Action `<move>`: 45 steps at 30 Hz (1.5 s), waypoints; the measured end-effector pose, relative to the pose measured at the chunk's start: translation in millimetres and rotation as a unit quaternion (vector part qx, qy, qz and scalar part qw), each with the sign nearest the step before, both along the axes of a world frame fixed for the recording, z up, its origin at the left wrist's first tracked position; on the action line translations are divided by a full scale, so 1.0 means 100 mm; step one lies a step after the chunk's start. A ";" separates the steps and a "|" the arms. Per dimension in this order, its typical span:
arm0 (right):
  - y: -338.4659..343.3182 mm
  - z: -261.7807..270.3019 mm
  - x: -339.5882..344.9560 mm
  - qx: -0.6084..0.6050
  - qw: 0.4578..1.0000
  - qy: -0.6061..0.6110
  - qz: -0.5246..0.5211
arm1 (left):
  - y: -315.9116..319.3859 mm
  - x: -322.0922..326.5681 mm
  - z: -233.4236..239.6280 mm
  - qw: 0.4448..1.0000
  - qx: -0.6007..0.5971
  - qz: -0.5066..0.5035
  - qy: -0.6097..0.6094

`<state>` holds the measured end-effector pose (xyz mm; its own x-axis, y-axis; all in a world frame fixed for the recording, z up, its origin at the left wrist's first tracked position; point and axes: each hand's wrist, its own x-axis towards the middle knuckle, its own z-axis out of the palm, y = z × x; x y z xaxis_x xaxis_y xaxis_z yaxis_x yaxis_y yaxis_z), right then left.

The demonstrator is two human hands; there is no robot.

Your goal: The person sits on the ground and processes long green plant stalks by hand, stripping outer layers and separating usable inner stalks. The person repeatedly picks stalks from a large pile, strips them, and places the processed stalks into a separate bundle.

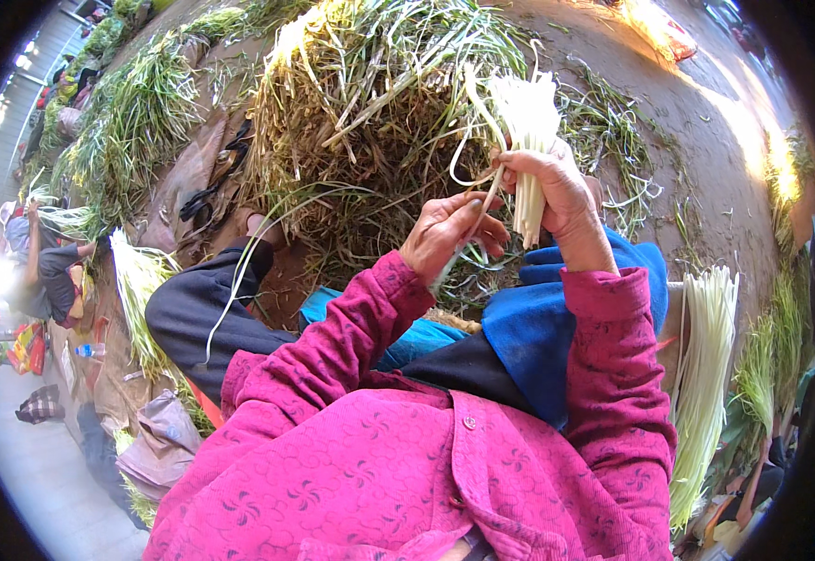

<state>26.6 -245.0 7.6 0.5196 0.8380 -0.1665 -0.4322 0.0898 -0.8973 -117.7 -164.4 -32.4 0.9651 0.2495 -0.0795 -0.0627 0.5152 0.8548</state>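
Observation:
A bundle of pale, leafless stalks stands nearly upright in my right hand, its upper end brightly lit. My left hand is just left of it, thumb and fingers closed on a thin stalk that runs up to the right hand's fingertips. Beside the bundle a loose stalk curls. Beyond both hands lies a large heap of long-leaved green plants with dry, brown lower parts. A long, thin leaf arches over the dark trouser leg on the left.
More pale stalks lie in a bunch at the right and at the left. Green plants are piled at upper left. A seated person holds stalks at far left, near a plastic bottle. A blue cloth covers my right leg.

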 end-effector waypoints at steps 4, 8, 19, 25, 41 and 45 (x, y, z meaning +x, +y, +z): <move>0.01 0.01 -0.03 0.010 0.998 -0.056 0.015 | -0.02 0.03 0.09 0.997 -0.066 0.045 0.025; 0.03 -0.03 -0.05 -0.005 0.998 -0.048 -0.038 | 0.00 0.03 0.06 0.991 -0.086 0.102 0.003; 0.08 -0.14 -0.28 -0.041 0.987 -0.114 -0.110 | -0.01 0.24 0.07 0.978 0.079 0.180 0.072; 0.02 -0.01 -0.16 -0.053 0.990 -0.064 -0.114 | 0.09 0.07 0.07 0.998 0.012 0.050 0.036; -0.26 0.20 0.55 0.184 0.940 0.019 -0.286 | 0.56 -0.81 -0.64 0.736 0.609 -0.097 0.279; -0.26 0.18 0.57 0.166 0.943 0.013 -0.288 | 0.79 -1.00 -0.84 0.572 0.632 -0.181 0.490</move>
<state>83.7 -271.1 25.7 0.9037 0.4265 0.0375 -0.2469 0.5906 -0.7682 -218.2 -85.0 -116.5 0.6182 0.5038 -0.6033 0.6811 -0.7265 0.0913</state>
